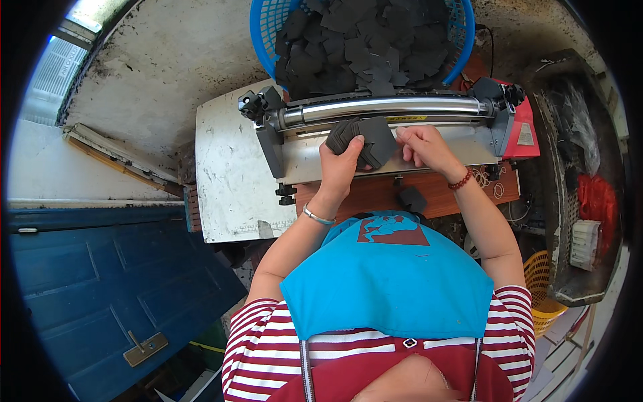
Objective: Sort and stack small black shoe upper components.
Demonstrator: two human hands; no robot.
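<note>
My left hand (340, 164) is closed around a fanned stack of flat black sheet pieces (375, 142), with the thumb on top. The stack is held in front of the steel roller (388, 107) of a bench machine, over its metal bed (305, 151). Just to the right of the stack, my right hand (425, 147) has its fingers curled, thumb and forefinger together close to the stack's edge. Whether something thin sits between those fingertips cannot be made out. A single black piece (412, 199) lies below, at the brown board's front edge.
Behind the machine stands a blue basket (260, 37) heaped with similar black pieces (375, 47). A white table (228, 167) extends left, near a blue door (100, 268). Rubber bands (492, 179) lie at right, by the red machine end (526, 130). A yellow basket (539, 288) stands lower right.
</note>
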